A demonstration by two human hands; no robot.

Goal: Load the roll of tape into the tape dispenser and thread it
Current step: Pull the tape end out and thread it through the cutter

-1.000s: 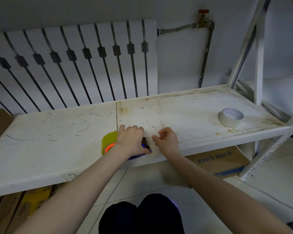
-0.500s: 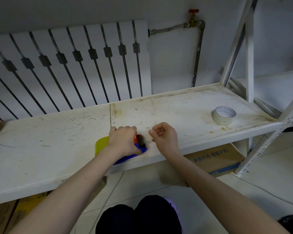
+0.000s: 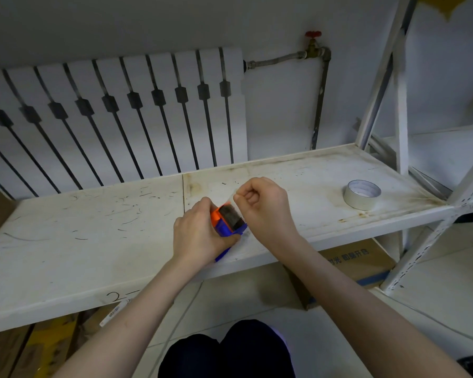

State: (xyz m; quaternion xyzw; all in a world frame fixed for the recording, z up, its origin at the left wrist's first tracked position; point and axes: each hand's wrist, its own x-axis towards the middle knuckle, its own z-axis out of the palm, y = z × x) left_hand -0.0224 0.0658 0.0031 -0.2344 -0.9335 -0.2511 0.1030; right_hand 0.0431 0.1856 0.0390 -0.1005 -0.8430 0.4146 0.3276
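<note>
At the shelf's front edge: left hand [image 3: 200, 238] wrapped around the blue-and-orange tape dispenser [image 3: 227, 219], holding it just above the shelf [image 3: 66, 241]. Right hand [image 3: 262, 208] closed in a pinch just beside the dispenser's roller end, apparently holding a clear tape end, though the strip itself is barely visible. Loaded roll hidden under the left palm. Judgement: roll likely seated, threading under way; cutter pass left. Spare pale tape roll [image 3: 362, 194] well apart, right.
</note>
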